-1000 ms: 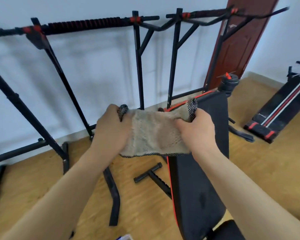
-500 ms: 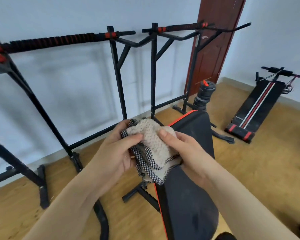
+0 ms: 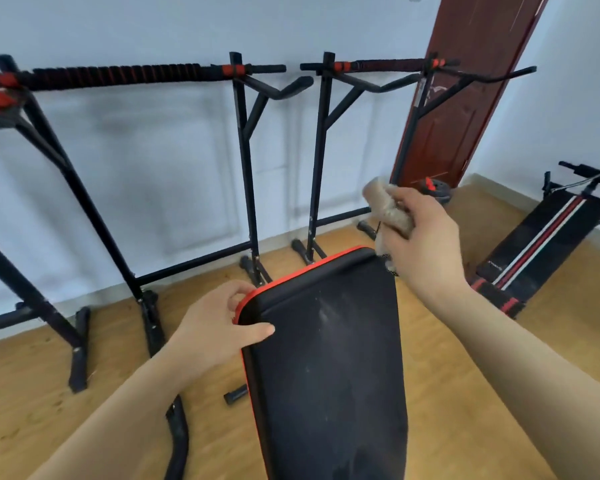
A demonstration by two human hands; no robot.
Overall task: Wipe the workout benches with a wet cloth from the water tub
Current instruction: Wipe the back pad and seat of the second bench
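Note:
A black workout bench pad [image 3: 329,368] with a red edge runs away from me down the middle. My left hand [image 3: 219,327] grips its far left corner, thumb on top of the pad and fingers curled round the red rim. My right hand [image 3: 420,244] is raised above the pad's far right corner and holds the folded beige cloth [image 3: 383,206] bunched in its fingers. The cloth hangs clear of the pad. Pale dusty smears show on the pad's surface. The water tub is out of view.
Two black pull-up racks [image 3: 246,161] with red-banded bars stand along the white wall behind the bench. A second black bench with red and white stripes [image 3: 541,244] lies on the wooden floor at right. A brown door [image 3: 465,91] and a dumbbell [image 3: 435,192] are at the back right.
Both hands held the cloth in front of me before. Now my left hand has let go and gripped the bench corner, while my right hand carries the folded cloth up to the right.

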